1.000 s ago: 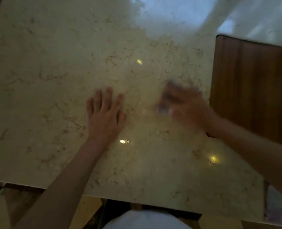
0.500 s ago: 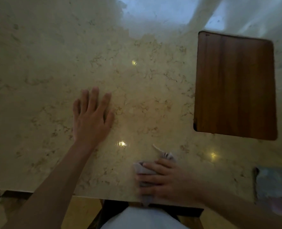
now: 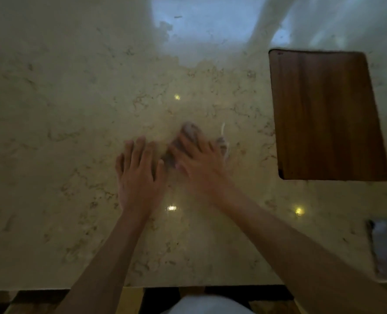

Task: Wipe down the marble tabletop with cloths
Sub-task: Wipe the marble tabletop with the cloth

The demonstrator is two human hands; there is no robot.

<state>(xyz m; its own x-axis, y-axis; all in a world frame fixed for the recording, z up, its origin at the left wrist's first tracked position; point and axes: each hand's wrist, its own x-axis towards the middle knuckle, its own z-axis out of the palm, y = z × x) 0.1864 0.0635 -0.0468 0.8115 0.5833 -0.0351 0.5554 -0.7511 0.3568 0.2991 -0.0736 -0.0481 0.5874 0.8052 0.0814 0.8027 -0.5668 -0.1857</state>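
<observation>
Two hands mid-tabletop, right hand pressing cloth.

Board on tabletop, right.

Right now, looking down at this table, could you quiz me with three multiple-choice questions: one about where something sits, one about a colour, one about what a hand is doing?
1. Where does the wooden board lie relative to the hands?
A. To their right, on the marble
B. Under the left hand
C. Off the table

2. What colour is the marble tabletop?
A. Black
B. Cream with brownish veins
C. Bright red

3. What is the left hand doing?
A. Gripping the cloth
B. Lifting the board
C. Resting flat and open on the marble

Answers:
1. A, the board sits on the tabletop to the right, apart from both hands.
2. B, pale cream stone with thin brown veining.
3. C, its fingers are spread flat; the right hand presses the cloth.
</observation>
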